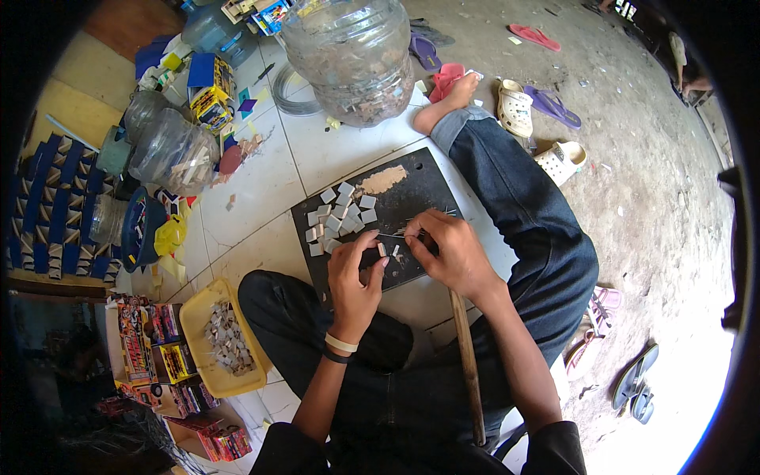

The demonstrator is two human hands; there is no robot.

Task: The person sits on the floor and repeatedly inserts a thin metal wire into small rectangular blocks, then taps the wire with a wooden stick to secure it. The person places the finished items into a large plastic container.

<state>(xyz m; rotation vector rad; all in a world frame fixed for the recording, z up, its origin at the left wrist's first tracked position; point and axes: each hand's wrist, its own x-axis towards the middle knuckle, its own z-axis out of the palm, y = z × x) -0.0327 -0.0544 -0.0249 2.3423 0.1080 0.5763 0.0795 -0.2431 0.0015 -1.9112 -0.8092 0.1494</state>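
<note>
Between the thumb and index fingertips of my left hand [354, 277] is a small block [381, 249] with a pale brown side. My right hand [451, 249] is closed in a pinch on thin wire pieces [392, 234], which reach toward my left fingertips. Both hands are over a black board [408, 273] lying on the tiles between my legs. On the board, several small grey-topped blocks [346, 212] lie scattered beside my left hand. More thin pieces lie by my right fingers. A wooden stick [465, 360] extends from below my right wrist toward my lap; its far end is hidden.
A yellow tub [261, 372] of small blocks stands left of my leg, near printed boxes [176, 360]. Beyond the board are a large clear plastic container [348, 63] and a wire coil [293, 91]. Sandals [514, 108] lie on the ground at right.
</note>
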